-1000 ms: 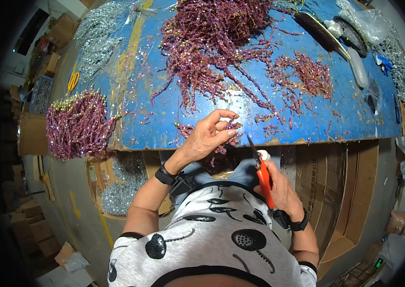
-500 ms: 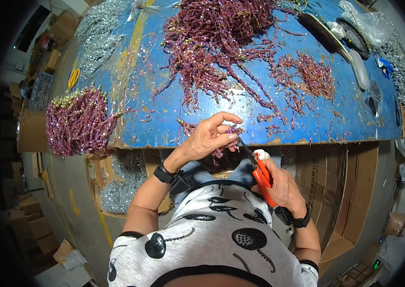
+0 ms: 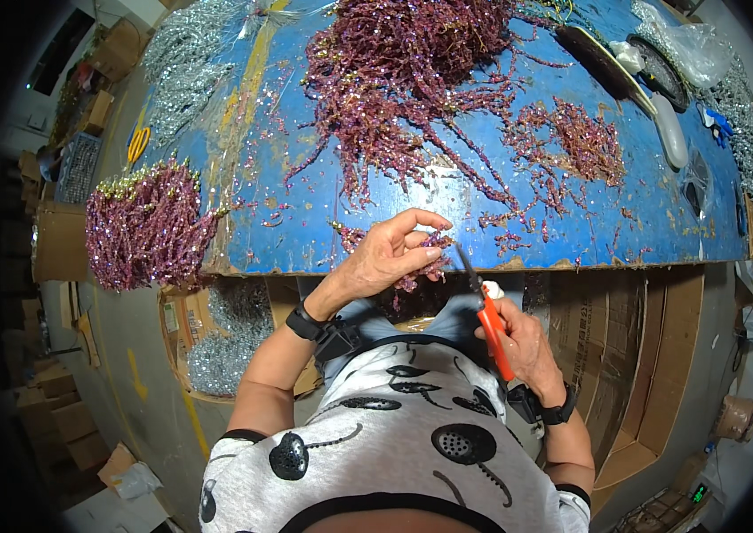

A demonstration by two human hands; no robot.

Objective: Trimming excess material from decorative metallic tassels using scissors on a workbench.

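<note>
Between the thumb and fingers of my left hand (image 3: 389, 256) is a short purple glitter sprig (image 3: 432, 249), held over the near table edge. My right hand (image 3: 525, 346) grips orange-handled scissors (image 3: 493, 330); their dark blades point up and left, close to the sprig. The blades look closed together, with their tips beside my left fingertips. A large heap of purple glitter strands (image 3: 407, 53) lies beyond my hands. Along the left table edge hangs a row of purple sprigs (image 3: 150, 233) with gold-green ends.
Silver tinsel (image 3: 183, 67) lies at the far left beside yellow-handled scissors (image 3: 138, 144). Loose purple clippings (image 3: 585, 142) spread over the blue table (image 3: 354, 244). A brush (image 3: 612, 71) rests at the far right. Under the table stand cardboard boxes (image 3: 634, 355).
The scissors have closed and swung slightly right, away from the sprig. My left hand stays in place, with the sprig still pinched.
</note>
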